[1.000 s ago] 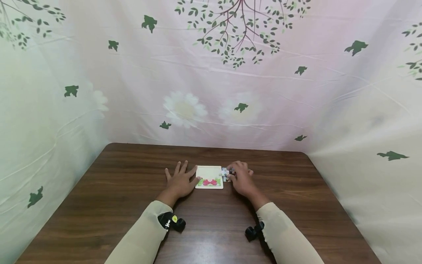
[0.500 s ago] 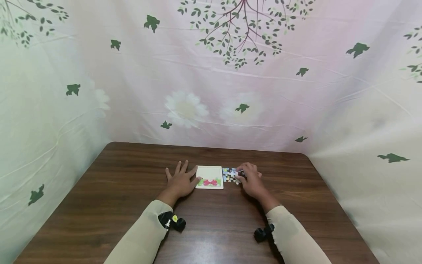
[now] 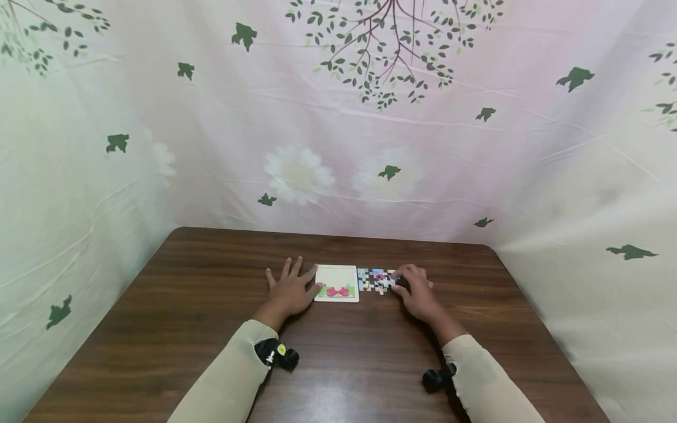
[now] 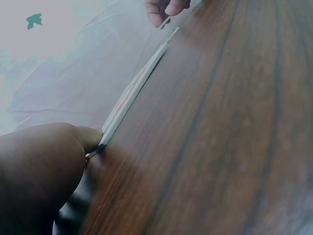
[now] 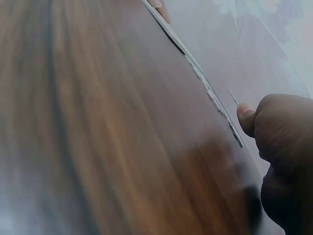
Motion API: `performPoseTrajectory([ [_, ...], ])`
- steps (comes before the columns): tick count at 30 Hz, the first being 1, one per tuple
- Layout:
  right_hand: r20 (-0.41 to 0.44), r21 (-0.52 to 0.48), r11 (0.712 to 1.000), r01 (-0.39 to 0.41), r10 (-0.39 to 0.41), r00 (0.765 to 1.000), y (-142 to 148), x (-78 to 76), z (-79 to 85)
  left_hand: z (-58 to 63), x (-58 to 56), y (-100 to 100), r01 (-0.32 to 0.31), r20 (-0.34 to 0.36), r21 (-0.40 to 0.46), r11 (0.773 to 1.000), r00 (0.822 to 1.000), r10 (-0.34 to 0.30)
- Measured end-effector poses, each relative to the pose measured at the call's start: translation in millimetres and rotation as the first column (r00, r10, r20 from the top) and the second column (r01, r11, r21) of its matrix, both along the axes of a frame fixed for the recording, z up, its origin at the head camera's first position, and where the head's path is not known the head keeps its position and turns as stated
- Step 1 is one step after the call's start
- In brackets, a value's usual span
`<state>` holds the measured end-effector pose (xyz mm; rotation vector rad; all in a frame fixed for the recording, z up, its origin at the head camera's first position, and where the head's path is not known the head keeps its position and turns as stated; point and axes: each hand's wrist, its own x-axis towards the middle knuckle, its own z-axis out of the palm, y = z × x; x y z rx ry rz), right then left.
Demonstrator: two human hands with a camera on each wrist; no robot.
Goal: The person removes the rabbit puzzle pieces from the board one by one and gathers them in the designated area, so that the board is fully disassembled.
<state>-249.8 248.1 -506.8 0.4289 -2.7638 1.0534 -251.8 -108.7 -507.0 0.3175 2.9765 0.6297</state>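
My left hand (image 3: 290, 294) lies with fingers spread on the table, its thumb and forefinger at the left edge of a white puzzle board (image 3: 337, 275). The board's lower strip carries a pink and green picture. Against its right side lie several jigsaw pieces (image 3: 374, 281) in blue, white and black. My right hand (image 3: 420, 295) is at the right end of these pieces. In the right wrist view, the thumb (image 5: 246, 113) and fingers pinch a thin jigsaw piece (image 5: 232, 95), tilted and raised above the row. The fingers behind that thumb are hidden.
A brown wood-grain table (image 3: 338, 364) bears everything. Behind it and at both sides hangs a pale cloth (image 3: 338, 129) printed with leaves, flowers and birds. Black wrist cameras (image 3: 288, 359) sit on both forearms.
My right hand has moved to the right, away from the board, and more of the jigsaw pieces show beside it. The left hand and the board have stayed in place.
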Motion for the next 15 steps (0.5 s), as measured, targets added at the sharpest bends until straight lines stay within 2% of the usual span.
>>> performPoseTrajectory([
  [15, 0.053, 0.015, 0.999, 0.032, -0.033, 0.998, 11.5, 3.4, 0.3, 1.5, 0.9, -0.4, 0.006, 0.002, 0.005, 1.0, 1.0, -0.006],
])
